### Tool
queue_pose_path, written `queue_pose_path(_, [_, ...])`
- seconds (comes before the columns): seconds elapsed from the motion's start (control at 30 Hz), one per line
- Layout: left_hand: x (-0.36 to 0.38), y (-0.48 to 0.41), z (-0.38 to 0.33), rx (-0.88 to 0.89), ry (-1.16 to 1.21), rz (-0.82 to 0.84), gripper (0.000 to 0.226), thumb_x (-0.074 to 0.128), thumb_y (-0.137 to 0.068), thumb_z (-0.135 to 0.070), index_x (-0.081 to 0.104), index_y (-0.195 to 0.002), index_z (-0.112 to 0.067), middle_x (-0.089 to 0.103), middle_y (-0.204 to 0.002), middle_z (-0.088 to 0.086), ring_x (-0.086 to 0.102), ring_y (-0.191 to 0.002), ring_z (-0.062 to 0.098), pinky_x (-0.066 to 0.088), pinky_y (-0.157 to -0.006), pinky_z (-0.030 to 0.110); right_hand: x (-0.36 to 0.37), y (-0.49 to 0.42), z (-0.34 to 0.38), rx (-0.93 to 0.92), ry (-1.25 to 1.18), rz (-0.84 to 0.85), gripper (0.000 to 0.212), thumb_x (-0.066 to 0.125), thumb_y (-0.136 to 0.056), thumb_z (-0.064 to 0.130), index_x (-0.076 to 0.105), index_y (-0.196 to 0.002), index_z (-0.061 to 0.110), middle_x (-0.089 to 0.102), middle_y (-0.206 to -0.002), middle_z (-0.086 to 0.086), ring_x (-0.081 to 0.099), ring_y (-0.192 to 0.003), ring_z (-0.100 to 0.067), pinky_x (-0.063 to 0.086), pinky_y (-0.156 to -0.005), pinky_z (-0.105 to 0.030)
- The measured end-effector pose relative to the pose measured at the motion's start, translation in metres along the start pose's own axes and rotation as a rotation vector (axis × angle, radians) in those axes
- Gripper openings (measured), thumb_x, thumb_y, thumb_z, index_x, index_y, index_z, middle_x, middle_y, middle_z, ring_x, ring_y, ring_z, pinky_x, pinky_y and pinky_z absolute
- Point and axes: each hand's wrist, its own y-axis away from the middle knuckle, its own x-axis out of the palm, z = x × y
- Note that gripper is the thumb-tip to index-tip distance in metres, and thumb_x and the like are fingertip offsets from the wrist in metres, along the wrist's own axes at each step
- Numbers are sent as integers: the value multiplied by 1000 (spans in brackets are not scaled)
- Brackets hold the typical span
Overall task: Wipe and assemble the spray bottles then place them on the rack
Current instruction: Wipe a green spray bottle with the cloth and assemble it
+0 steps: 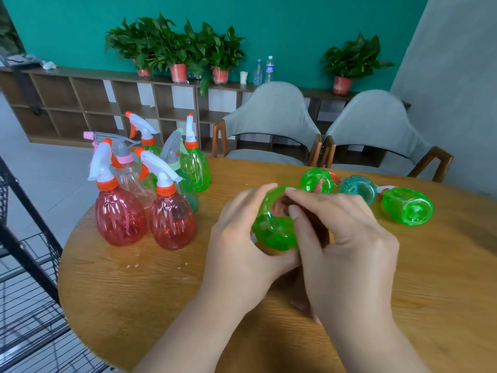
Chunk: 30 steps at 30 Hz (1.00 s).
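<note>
**Lower centre.** The left hand point(242, 238) and right hand point(344, 238) both grasp one green translucent plastic spray bottle point(274, 230). Their fingers curl round its ribbed body, and its base is turned toward the viewer. It is held just above the round wooden table point(134, 305), presumably so the neck end, hidden behind the hands, can be worked. Whether a cloth or spray head lies in the palms cannot be told.

**Left of centre.** Two red upright spray bottles point(121, 216) front a cluster with trigger heads fitted. They are grouped at the table edge nearest the black wire rack point(27, 265), and are likely finished.

**Right of centre.** A teal bottle point(359, 188) and a second green bottle point(407, 205) lie on their sides, probably awaiting handling.

**Upper frame.** Two grey chairs point(269, 117) stand before a wooden shelf point(80, 95) bearing potted plants.
</note>
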Motion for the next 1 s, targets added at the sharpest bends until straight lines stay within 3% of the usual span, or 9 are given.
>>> queue_pose_path(0.07, [1,1,1,3,15,-20,70,77,-76,-36,64,-143,-21,64,-128,-12,65,-115,13,55,-96,36,2,3,4,-47,-34,36,22,80,-94,5,84,-113,17,77,-108,8,70,-105,-13,50,-102,-23])
queue_pose_path(0.2, [0,-1,-3,-10,51,-87,62,63,-78,-33,67,-139,-22,63,-117,-15,61,-88,3,46,-79,16,-3,0,2,-83,-168,136,18,82,-93,11,85,-108,20,78,-107,11,71,-105,-13,53,-95,-25])
queue_pose_path(0.33, [2,3,-3,-9,34,-39,73,82,-73,-34,65,-142,-24,64,-129,-16,67,-115,16,56,-95,34,-6,-2,-5,-22,-166,93,17,85,-91,13,85,-104,23,77,-102,17,71,-102,-12,52,-94,-26])
queue_pose_path(0.4, [4,6,-4,19,5,25,80,93,-70,-28,64,-144,-23,63,-135,-16,64,-127,20,54,-102,41,-6,-2,-8,101,-176,26,20,86,-90,16,84,-104,31,76,-98,24,71,-101,-12,53,-92,-25])
queue_pose_path(0.5, [4,8,-8,52,-22,78,76,97,-74,-32,65,-142,-25,62,-136,-16,62,-130,20,54,-100,42,-6,-4,-12,340,-289,-20,22,85,-90,21,83,-102,39,78,-99,22,74,-102,-12,58,-90,-28])
queue_pose_path(0.6, [3,10,-9,70,-37,72,79,99,-73,-39,65,-142,-22,62,-137,-14,62,-130,21,54,-100,42,-5,-9,-15,549,-466,-28,16,81,-95,16,84,-102,30,82,-99,14,77,-100,-8,62,-94,-33])
queue_pose_path(0.77, [4,12,-16,82,44,23,85,103,-68,-35,65,-142,-16,63,-138,-9,61,-134,17,52,-108,34,-2,-15,-13,950,-795,-74,16,68,-103,16,83,-110,17,84,-105,0,79,-105,-18,60,-104,-47])
queue_pose_path(0.93, [13,12,-16,-14,207,-105,85,103,-68,-23,62,-141,-16,61,-136,-3,60,-135,26,53,-109,41,8,-2,5,1126,-1126,-67,38,45,-116,29,81,-122,16,79,-124,-9,74,-120,-27,54,-112,-53])
queue_pose_path(1.0, [15,11,-15,-58,296,-161,83,101,-69,-21,60,-142,-14,62,-136,1,61,-135,28,55,-107,36,13,1,13,1171,-1163,-80,40,43,-115,33,76,-132,19,76,-133,-5,71,-127,-26,48,-118,-53])
